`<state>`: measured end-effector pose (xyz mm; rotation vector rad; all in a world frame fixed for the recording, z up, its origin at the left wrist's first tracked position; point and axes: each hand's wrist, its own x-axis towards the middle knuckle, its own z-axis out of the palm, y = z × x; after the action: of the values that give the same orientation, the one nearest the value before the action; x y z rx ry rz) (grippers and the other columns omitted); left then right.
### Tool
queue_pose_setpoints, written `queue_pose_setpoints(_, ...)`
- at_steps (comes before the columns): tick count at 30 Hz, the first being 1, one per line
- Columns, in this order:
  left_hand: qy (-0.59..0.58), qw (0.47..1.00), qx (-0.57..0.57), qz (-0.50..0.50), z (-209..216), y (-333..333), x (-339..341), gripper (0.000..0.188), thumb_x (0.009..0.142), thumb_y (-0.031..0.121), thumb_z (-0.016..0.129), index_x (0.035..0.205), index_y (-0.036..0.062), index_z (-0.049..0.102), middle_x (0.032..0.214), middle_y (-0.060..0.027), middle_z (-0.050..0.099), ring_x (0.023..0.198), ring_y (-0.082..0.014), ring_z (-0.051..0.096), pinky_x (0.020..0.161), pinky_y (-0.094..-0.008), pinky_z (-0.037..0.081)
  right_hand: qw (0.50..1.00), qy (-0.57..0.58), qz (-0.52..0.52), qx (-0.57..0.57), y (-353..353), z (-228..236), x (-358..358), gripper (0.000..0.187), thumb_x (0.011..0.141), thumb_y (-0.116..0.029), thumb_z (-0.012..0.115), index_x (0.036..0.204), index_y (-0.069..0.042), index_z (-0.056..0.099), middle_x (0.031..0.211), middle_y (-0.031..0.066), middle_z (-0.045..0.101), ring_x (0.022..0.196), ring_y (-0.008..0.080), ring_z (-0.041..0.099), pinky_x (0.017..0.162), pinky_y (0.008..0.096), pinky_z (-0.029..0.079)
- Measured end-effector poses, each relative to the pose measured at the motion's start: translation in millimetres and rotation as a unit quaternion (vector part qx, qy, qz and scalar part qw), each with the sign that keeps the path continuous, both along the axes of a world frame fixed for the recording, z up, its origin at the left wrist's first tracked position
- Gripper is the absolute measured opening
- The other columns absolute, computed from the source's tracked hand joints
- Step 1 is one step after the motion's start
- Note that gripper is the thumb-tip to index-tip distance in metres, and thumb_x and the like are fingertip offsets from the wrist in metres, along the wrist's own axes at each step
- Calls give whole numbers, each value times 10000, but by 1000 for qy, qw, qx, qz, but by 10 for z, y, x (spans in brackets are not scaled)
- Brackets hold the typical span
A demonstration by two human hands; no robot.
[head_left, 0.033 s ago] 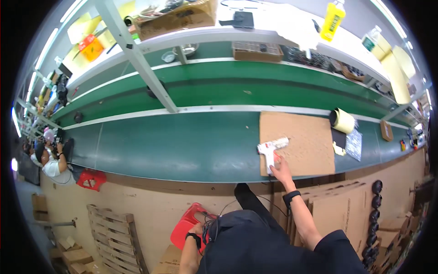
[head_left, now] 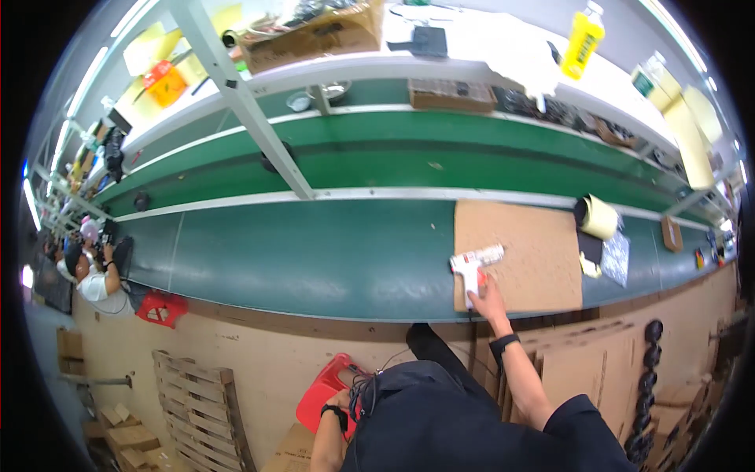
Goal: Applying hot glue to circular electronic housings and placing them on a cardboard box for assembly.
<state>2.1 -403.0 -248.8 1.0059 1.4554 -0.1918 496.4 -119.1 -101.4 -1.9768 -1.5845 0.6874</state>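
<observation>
A white hot glue gun with a red trigger lies on a brown cardboard sheet, its nozzle toward the right. My right hand is closed about its handle, thumb on the near end and a finger by the trigger. Down at my left side, my left hand is beside a red plastic stool and a bunch of dark cable. Its fingers are mostly hidden, so whether it grips either one does not show.
Right of the cardboard are a yellowish roll and a clear plastic bag. A metal post rises at the bench's back edge. Flattened cartons lean below the bench; a wooden pallet is at left. Another person sits far left.
The whole view has shifted slightly, with the bench appearing lower and further right. My right hand stays on the glue gun, and my left hand remains by the stool.
</observation>
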Motion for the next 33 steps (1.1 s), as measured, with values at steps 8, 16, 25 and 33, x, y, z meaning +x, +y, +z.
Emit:
queue_pose_setpoints(8, 53, 945, 212, 243, 815, 1143, -899, 272, 929, 127, 616, 1175, 18, 653, 1002, -85, 713, 848, -176, 691, 722, -324, 565, 993, -115, -2, -13, 24, -12, -285, 913, 724, -258, 809, 1470, -48, 327, 1249, 275, 514, 1068, 477, 564, 908, 513, 491)
queue_pose_setpoints(16, 89, 866, 398, 291, 2038, 4208, -2006, 203, 924, 130, 613, 1051, -2, 700, 810, -62, 716, 675, -137, 644, 606, -310, 530, 981, -65, -153, -104, 330, 76, -499, 743, 678, -54, 697, 1361, -40, 407, 1179, 261, 550, 1111, 468, 556, 960, 504, 463)
queue_pose_setpoints(25, -230, 824, 314, 413, 923, 7149, -2764, 494, 994, 362, 563, 1387, 80, 458, 1291, -185, 601, 992, -314, 682, 773, -496, 593, 822, 386, -407, -103, 224, 774, -657, 242, 950, -197, 571, 1178, -126, 534, 745, 1, 513, 480, 94, 443, 408, 257, 365)
queue_pose_setpoints(33, -114, 887, 343, 286, 700, 7795, -1486, 713, 955, 179, 599, 1578, 149, 252, 1311, -150, 541, 1137, -263, 598, 803, -338, 593, 820, 347, -429, -154, 56, 1107, -1019, 241, 901, -157, 538, 1120, -60, 522, 744, 42, 516, 495, 126, 464, 441, 278, 408)
